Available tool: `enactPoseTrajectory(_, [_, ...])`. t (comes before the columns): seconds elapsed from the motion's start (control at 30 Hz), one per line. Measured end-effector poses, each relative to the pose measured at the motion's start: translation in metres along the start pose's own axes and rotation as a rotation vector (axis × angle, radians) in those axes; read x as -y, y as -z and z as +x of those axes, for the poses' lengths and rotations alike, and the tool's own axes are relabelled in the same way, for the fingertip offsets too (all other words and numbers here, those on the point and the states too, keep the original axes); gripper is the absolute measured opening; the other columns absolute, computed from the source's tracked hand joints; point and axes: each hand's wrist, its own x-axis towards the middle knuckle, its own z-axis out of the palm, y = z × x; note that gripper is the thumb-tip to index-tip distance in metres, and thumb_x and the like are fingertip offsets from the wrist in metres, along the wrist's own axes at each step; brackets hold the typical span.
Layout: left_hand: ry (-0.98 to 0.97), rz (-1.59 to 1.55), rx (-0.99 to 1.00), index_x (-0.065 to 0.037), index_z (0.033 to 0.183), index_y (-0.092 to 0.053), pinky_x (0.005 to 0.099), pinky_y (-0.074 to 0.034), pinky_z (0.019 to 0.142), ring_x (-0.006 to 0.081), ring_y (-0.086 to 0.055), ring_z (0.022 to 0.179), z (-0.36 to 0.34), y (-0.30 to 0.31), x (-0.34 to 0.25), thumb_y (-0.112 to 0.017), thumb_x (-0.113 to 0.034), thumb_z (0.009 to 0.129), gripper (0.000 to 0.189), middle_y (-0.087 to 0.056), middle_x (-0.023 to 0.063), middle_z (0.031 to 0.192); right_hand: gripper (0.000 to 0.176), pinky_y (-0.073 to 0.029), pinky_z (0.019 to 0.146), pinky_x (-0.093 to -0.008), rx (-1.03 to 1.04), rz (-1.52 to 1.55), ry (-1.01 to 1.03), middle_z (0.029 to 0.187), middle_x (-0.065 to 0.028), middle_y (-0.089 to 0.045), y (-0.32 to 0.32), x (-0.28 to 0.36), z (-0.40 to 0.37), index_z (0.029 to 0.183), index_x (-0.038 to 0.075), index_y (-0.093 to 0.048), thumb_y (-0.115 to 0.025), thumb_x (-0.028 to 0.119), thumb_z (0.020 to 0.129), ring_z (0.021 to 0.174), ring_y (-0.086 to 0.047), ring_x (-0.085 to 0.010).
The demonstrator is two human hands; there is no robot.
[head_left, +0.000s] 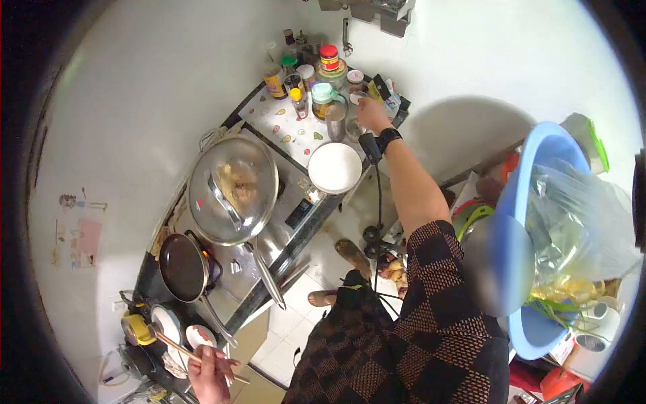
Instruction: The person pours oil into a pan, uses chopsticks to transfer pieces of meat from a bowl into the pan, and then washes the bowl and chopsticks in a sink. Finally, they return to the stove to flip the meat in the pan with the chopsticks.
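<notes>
At the lower left, my left hand is closed around wooden chopsticks, whose far ends point toward a yellow pot-like item. My right hand reaches to the back of the counter, fingers pinched on a small white piece, perhaps a lid. Just below it stands a clear glass jar, beside a metal cup. A white round bowl or pot sits nearer on the counter. On the stove, a large lidded pan holds food visible through its glass lid.
A dark frying pan rests beside the lidded pan, both handles jutting over the counter edge. Seasoning jars crowd the back corner. To the right stands a blue basin with plastic bags. Potatoes or similar produce lie on the floor.
</notes>
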Motion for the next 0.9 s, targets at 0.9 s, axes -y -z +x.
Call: enactPoseTrajectory(0.9, [0.021,0.104,-0.266,-0.008,0.091,-0.058,0.0316,-0.049,0.066,0.0077,-0.034,0.046,0.014,-0.014,0.0,-0.051,-0.034,0.107,0.031,-0.033,-0.0055,0.052,0.066,-0.044,0.106,-0.0481,0.312,-0.172,0.144,0.135,-0.0301,-0.056,-0.085,-0.084,0.103,0.136,-0.001,-0.055,-0.062,0.048,0.091,0.128,-0.053,-0.0414])
